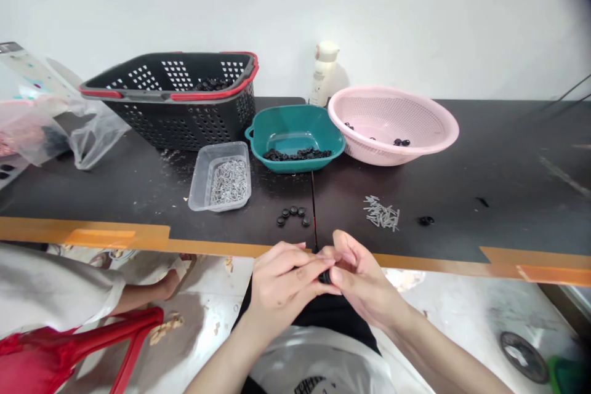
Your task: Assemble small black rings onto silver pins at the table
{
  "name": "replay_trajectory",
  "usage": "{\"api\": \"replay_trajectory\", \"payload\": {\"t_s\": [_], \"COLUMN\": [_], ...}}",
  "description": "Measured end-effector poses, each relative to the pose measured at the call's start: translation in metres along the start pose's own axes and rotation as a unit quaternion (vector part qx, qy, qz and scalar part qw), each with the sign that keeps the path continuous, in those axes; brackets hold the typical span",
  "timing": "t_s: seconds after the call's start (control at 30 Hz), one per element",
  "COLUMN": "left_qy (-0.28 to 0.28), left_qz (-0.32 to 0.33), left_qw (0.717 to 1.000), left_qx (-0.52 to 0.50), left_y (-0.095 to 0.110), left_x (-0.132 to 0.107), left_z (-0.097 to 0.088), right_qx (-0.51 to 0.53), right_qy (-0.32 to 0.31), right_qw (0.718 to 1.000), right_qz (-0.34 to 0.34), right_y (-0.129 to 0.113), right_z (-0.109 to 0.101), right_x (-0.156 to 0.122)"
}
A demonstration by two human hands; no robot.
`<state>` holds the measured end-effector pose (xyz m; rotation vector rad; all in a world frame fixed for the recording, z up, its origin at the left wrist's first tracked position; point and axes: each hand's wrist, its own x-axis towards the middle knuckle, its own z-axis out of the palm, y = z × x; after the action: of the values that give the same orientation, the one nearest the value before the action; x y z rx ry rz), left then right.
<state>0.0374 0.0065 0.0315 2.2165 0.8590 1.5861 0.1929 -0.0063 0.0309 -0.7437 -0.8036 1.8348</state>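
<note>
My left hand [286, 277] and my right hand [360, 277] meet just off the table's front edge. Between their fingertips they grip a small round black part [325, 276], partly covered by fingers. Whether anything else is pinched there cannot be seen. Beyond my hands, several similar black round parts [293, 212] lie in an arc on the dark table. To their right is a loose pile of thin silver metal pins [382, 213]. A couple of black pieces [425, 220] lie further right.
A clear plastic tub [198, 188] contains many metal pins. Behind it stand a black basket [184, 126] with red handles, a teal basin [295, 166] of black parts, a pink colander [392, 156] and a white bottle [323, 74]. A person's arm [143, 297] and a red chair [133, 326] are at left.
</note>
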Motion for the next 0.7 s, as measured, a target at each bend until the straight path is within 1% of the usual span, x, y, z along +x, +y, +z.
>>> {"api": "replay_trajectory", "payload": {"t_s": [0.1, 0.2, 0.27, 0.37, 0.47, 0.53, 0.57, 0.6, 0.63, 0.67, 0.7], "left_qy": [-0.002, -0.003, -0.003, -0.017, -0.056, -0.099, -0.122, -0.141, -0.154, -0.156, -0.147], "left_qz": [-0.014, -0.039, -0.048, -0.034, -0.018, -0.015, -0.008, 0.003, 0.017, 0.034, 0.047], "left_qw": [1.0, 0.999, 0.999, 0.999, 0.996, 0.987, 0.982, 0.976, 0.971, 0.967, 0.963], "left_qx": [-0.008, -0.002, 0.01, 0.026, 0.069, 0.121, 0.145, 0.166, 0.184, 0.2, 0.22], "left_y": [-0.002, -0.004, -0.005, -0.008, -0.01, -0.011, -0.012, -0.013, -0.015, -0.018, -0.022], "left_x": [-0.003, -0.002, 0.0, 0.002, -0.001, -0.001, 0.002, 0.007, 0.015, 0.025, 0.039], "left_z": [0.003, 0.003, 0.001, -0.002, -0.001, -0.002, -0.005, -0.009, -0.015, -0.022, -0.03], "right_qx": [0.014, -0.004, -0.054, -0.161, -0.233, -0.281, -0.314, -0.356, -0.407, -0.461, -0.516], "right_qy": [0.023, 0.036, 0.043, 0.055, 0.024, 0.007, 0.022, 0.053, 0.089, 0.124, 0.15], "right_qw": [1.0, 0.999, 0.998, 0.985, 0.972, 0.959, 0.949, 0.933, 0.909, 0.876, 0.838], "right_qz": [-0.002, 0.014, 0.013, 0.001, 0.024, 0.03, 0.018, -0.002, -0.029, -0.061, -0.096], "right_y": [0.003, 0.002, -0.001, -0.006, -0.012, -0.017, -0.02, -0.023, -0.026, -0.029, -0.032], "right_z": [0.001, -0.001, -0.004, -0.008, -0.013, -0.019, -0.023, -0.027, -0.031, -0.035, -0.038], "right_x": [0.0, 0.002, 0.003, 0.004, 0.006, 0.01, 0.013, 0.016, 0.021, 0.025, 0.031]}}
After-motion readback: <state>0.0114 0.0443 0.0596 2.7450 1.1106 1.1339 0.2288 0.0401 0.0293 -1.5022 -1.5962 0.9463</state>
